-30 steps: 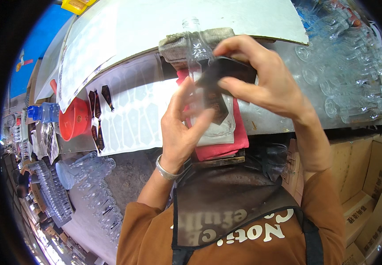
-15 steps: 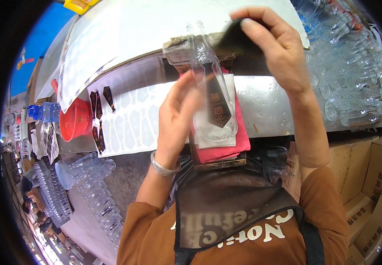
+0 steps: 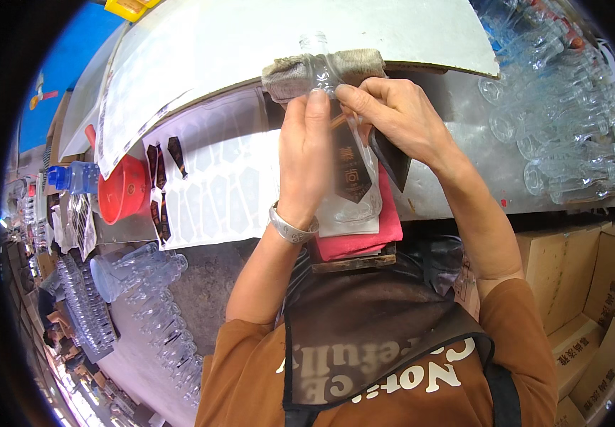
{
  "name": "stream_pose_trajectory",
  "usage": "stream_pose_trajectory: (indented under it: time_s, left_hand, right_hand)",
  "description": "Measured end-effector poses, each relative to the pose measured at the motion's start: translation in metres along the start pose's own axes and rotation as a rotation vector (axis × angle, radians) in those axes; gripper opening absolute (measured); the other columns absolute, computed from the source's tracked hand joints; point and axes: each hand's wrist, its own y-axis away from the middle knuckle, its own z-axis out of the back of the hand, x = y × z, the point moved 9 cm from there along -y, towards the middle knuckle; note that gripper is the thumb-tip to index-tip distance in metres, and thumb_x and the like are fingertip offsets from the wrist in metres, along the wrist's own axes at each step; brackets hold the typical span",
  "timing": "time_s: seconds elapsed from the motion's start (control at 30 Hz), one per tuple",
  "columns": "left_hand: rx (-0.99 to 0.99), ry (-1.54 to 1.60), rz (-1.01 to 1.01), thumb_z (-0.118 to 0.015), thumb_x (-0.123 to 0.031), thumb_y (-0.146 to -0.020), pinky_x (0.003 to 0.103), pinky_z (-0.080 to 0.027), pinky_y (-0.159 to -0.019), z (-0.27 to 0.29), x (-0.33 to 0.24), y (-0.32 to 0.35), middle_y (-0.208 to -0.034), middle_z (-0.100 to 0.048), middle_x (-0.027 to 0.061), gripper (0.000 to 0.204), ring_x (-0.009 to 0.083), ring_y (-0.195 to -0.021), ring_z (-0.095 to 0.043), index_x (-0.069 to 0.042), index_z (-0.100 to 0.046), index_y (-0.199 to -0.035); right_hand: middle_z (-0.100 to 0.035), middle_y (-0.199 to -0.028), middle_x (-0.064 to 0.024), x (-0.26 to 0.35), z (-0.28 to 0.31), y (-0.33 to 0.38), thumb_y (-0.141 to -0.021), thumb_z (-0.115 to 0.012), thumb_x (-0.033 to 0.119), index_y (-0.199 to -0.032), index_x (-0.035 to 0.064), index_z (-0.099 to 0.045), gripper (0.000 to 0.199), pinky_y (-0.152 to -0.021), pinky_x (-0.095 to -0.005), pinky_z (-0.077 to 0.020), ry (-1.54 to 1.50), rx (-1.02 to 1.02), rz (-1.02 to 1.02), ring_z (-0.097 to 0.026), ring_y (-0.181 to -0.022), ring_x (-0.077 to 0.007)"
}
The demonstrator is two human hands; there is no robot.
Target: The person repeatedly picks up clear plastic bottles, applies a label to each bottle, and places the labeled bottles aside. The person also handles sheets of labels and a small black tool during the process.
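Note:
A clear glass bottle [image 3: 372, 208] lies with its neck away from me, and a dark necktie-shaped label [image 3: 351, 167] with gold print runs down its upper face. My left hand [image 3: 304, 153], slightly blurred, is at the bottle's left side, closed, with thumb and fingertips against the shoulder by the label's narrow top. Opposite it, my right hand [image 3: 403, 117] brings its thumb and forefinger to the same spot. A dark flat flexible piece [image 3: 391, 160] is tucked in that hand's other fingers and hangs beside the bottle. The fingertips hide the label's top end.
A rolled cloth [image 3: 277, 77] props the bottle's neck; a pink cloth [image 3: 391, 235] lies beneath its base. At left are a label sheet [image 3: 215, 213] with several dark tie labels, and a red basin [image 3: 121, 192]. Clear bottles [image 3: 570, 153] crowd the right; cardboard boxes [image 3: 560, 274] stand below.
My right hand has come down and left to the bottle, carrying the dark flat piece. My left hand has shifted slightly up and right along the bottle. The bottle stays in place.

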Motion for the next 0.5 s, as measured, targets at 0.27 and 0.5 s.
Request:
stream_pose_trajectory:
  time_s: [0.27,0.5]
  left_hand:
    - [-0.013,0.004,-0.023,-0.04,-0.043,-0.109,0.023,-0.051,-0.062,0.001,-0.001,0.002,-0.082,-0.066,0.0061,0.047,0.0095,-0.068,-0.062,-0.001,-0.059,-0.103]
    - [0.007,0.051,-0.008,-0.042,-0.042,-0.109,0.022,-0.051,-0.062,0.0,0.0,0.0,-0.081,-0.066,0.0058,0.045,0.0095,-0.069,-0.062,-0.001,-0.06,-0.102]
  right_hand:
    - [-0.074,-0.076,-0.0132,-0.006,0.0,-0.004,-0.092,-0.065,0.049,-0.083,-0.0058,-0.074,0.056,-0.074,-0.0311,-0.0548,-0.009,0.01,-0.003,-0.072,-0.073,-0.0178]
    - [-0.071,-0.07,-0.0106,0.002,0.0,-0.005,-0.092,-0.063,0.053,-0.079,-0.0033,-0.074,0.059,-0.072,-0.0314,-0.0533,0.047,0.037,-0.019,-0.068,-0.07,-0.0171]
